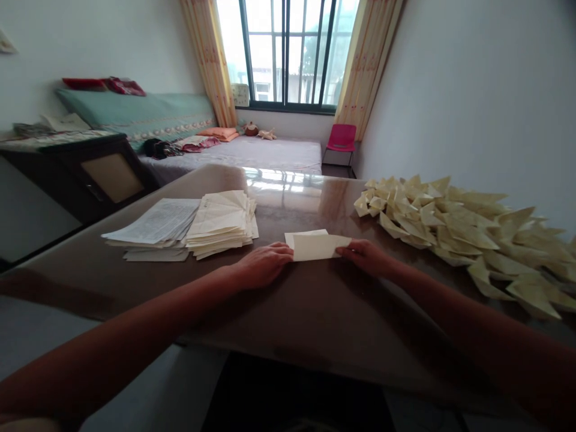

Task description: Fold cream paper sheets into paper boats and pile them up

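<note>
A cream sheet of paper (317,246), folded over on itself, lies between my two hands near the middle of the brown table (297,318). A paler flap shows behind its upper left edge. At the sheet's left end, my left hand (265,264) rests with fingers together on the paper. My right hand (365,257) pinches the right end between thumb and fingers, that end raised slightly. To the left sits a stack of creased cream paper (220,225). Farther right is a large heap of folded paper pieces (432,216) with pointed ends.
Printed sheets (155,221) lie left of the cream stack. Beyond the table are a bed (279,153), a pink chair (341,139) and a curtained window (288,54). A dark cabinet (85,174) stands at the left, and a white wall (486,90) runs along the right.
</note>
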The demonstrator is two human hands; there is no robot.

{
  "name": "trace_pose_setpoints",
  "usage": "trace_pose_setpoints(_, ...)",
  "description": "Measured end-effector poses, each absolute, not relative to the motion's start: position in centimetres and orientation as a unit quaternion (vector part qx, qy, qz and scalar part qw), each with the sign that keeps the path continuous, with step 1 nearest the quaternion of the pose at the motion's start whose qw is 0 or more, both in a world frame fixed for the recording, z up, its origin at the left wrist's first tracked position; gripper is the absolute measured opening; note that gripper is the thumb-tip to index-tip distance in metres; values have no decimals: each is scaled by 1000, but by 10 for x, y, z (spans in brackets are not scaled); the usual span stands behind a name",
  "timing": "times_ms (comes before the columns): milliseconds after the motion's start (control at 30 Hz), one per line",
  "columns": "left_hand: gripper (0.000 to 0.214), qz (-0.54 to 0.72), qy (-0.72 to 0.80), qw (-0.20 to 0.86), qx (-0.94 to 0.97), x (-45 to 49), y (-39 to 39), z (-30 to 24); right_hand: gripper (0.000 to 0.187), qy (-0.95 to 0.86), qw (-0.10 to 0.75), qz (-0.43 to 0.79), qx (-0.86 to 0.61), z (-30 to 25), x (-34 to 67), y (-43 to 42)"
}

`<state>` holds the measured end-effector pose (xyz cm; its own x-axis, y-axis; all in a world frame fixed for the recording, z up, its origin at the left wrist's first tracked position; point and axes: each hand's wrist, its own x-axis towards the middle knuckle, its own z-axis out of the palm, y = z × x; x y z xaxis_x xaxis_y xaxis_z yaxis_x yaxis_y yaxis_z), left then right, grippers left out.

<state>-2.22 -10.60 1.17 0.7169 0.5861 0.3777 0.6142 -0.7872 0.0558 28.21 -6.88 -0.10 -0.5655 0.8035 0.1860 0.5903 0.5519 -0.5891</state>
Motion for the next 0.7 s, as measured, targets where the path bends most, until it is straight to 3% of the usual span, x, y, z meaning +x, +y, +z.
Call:
trace_pose_setpoints(100,29,-167,-309,-9,-936,-28,-106,4,43,-828,217,249,-453,1,272,-52)
trace_pose_setpoints(233,31,-178,-337,-31,-924,-29,-108,-2,31,-827,205,163,-498,2,258,-38)
trace_pose_setpoints(700,29,-178,-411,3,-894,-35,-110,1,30,-802,203,120,-549,-7,244,-36)
